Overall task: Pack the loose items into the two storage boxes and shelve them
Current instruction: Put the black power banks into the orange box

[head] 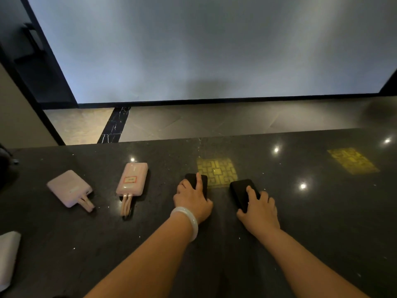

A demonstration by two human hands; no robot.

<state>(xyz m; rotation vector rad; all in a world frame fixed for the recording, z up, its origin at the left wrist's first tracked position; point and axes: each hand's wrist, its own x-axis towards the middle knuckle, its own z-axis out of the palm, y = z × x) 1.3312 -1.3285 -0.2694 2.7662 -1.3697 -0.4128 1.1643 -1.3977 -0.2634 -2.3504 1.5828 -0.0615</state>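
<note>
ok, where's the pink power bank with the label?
Head view, left of centre on the dark counter: labelled pink power bank, between the plain pink one and the left hand.

- A white object [7,258] on the worktop [322,222] is cut off by the left edge.
- Each hand hides the near end of a black device.
- The pink power bank's label [130,179] is too blurred to read.

Bare forearms, pale white bangle [189,220] around left wrist, no sleeves
</note>
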